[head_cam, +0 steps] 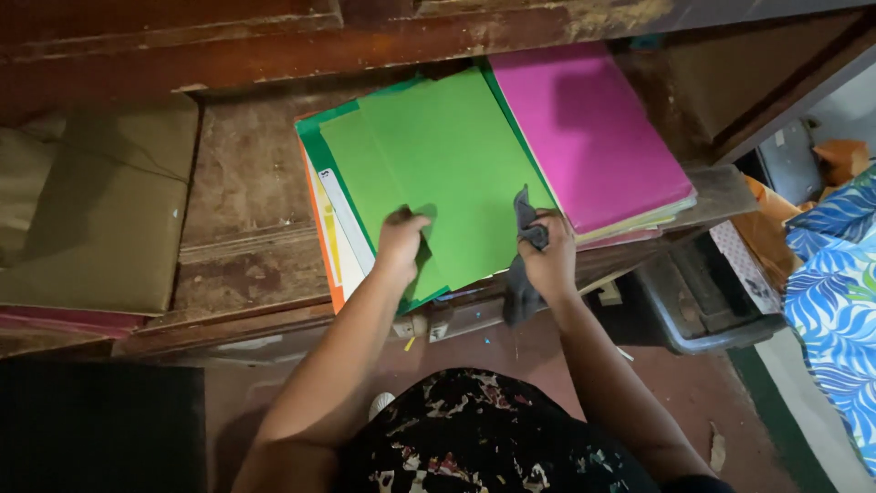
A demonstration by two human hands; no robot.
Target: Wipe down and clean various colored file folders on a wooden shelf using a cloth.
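Patterned lap point(474, 438); left hand point(400, 239) pinching green paper sheet point(447, 164); right hand point(547, 251) clutching grey cloth point(522, 283).

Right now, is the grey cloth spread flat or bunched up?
Bunched up. The right hand grips the grey cloth crumpled, one end hanging below the shelf edge.

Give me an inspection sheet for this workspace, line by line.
Surface: worn wooden shelf, scuffed.
Job's things: green sheets stacked on folders; grey cloth.
Clutter: pink stack beside the green; brown folder at left.
Grippers: left hand on the green sheets' edge; right hand grips the cloth.
Cables: nothing seen.
Surroundings: reddish floor, dark tray, blue leaf-print fabric.
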